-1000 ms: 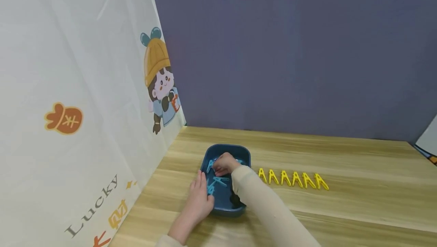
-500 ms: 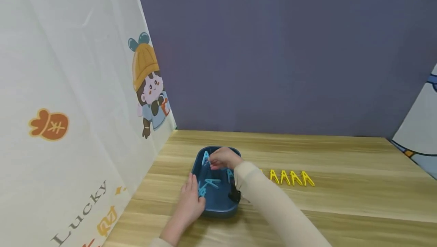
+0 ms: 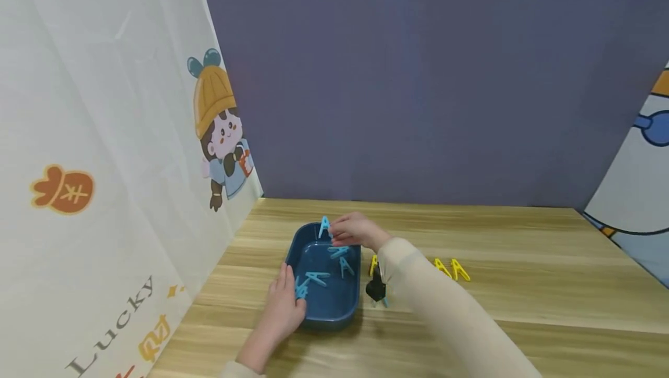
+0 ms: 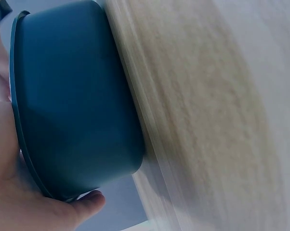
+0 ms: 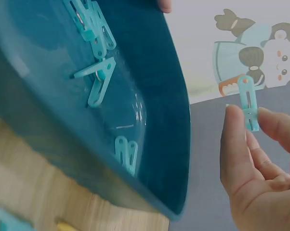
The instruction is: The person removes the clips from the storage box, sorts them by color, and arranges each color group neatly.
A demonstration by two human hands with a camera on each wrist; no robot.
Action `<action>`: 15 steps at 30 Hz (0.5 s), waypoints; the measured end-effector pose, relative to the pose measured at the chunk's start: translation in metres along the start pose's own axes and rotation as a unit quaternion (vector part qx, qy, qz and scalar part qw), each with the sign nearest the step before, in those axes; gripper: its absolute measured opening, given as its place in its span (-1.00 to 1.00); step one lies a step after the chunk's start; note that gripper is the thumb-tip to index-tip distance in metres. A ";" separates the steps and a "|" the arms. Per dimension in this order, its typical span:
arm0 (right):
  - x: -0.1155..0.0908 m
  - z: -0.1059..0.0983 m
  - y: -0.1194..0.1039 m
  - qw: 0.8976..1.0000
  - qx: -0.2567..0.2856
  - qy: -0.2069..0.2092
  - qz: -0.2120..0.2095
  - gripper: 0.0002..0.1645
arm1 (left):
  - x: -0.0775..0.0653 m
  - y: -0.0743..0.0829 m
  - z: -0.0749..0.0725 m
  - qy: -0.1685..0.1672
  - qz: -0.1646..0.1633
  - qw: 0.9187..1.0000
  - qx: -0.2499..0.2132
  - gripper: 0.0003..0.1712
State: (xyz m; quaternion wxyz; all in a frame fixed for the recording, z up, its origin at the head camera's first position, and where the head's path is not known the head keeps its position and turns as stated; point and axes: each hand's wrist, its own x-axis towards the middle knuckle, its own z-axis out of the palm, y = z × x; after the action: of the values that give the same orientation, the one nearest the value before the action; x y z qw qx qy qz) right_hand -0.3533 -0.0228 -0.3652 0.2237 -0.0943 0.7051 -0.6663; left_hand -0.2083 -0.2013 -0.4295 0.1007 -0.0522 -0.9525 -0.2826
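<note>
A light blue clothespin (image 5: 248, 103) is pinched between the thumb and fingers of my right hand (image 3: 358, 231), raised over the far end of the dark blue bin (image 3: 324, 323). My left hand (image 3: 281, 302) rests along the bin's left rim with its fingers fairly straight, and its thumb (image 4: 89, 204) shows by the near corner. Several more light blue clothespins lie inside the bin, such as one (image 3: 316, 277) near the middle and a cluster (image 3: 301, 288) beside my left hand. Another blue clothespin (image 3: 385, 301) is on the table, partly hidden.
Yellow clothespins (image 3: 460, 270) stand in a row on the wooden table (image 3: 522, 285) right of the bin, some hidden by my right sleeve (image 3: 449, 302). A black device (image 3: 376, 289) hangs at the right wrist. A printed white curtain (image 3: 120, 105) closes the left side.
My right hand has come up out of the bin with a blue clothespin and shifted right to its far end. The left hand has kept its place on the rim. The view has turned slightly right.
</note>
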 end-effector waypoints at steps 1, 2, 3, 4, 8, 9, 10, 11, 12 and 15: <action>-0.002 -0.003 0.000 1.000 -0.001 -0.002 -0.004 -0.54 | 0.000 0.000 0.000 0.002 0.002 1.000 -0.001 -0.21; -0.004 -0.006 0.000 1.000 0.000 -0.003 -0.008 -0.54 | 0.000 0.000 -0.001 0.003 0.003 1.000 -0.002 -0.21; -0.006 -0.009 0.001 1.000 0.001 -0.004 -0.010 -0.54 | 0.000 0.000 -0.001 0.003 0.003 1.000 0.000 -0.21; -0.008 -0.013 0.002 1.000 0.000 -0.005 -0.013 -0.54 | 0.000 -0.001 -0.001 0.004 0.004 1.000 0.001 -0.21; -0.020 -0.025 0.005 1.000 -0.005 0.002 -0.013 -0.54 | 0.001 -0.001 -0.001 0.007 0.007 1.000 0.007 -0.21; -0.023 -0.028 0.006 1.000 -0.005 0.005 -0.011 -0.53 | 0.001 -0.002 -0.001 0.008 0.009 1.000 0.008 -0.21; -0.026 -0.031 0.007 1.000 -0.001 0.007 -0.009 -0.53 | 0.001 -0.002 -0.001 0.008 0.010 1.000 0.009 -0.21; -0.029 -0.035 0.009 1.000 0.001 0.010 -0.008 -0.53 | 0.001 -0.002 -0.001 0.007 0.009 1.000 0.009 -0.21; -0.031 -0.038 0.010 1.000 0.004 0.012 -0.008 -0.53 | 0.001 -0.002 -0.001 0.006 0.009 1.000 0.009 -0.21; -0.038 -0.047 0.016 1.000 0.013 0.016 -0.007 -0.52 | 0.002 -0.001 -0.001 0.003 0.007 1.000 0.003 -0.21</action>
State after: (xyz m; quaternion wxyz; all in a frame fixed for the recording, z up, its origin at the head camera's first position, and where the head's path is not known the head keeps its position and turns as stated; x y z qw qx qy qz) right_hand -0.3379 0.0376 -0.3727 0.2095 -0.0856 0.6990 -0.6784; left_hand -0.2098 -0.2031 -0.4290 0.1059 -0.0580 -0.9528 -0.2787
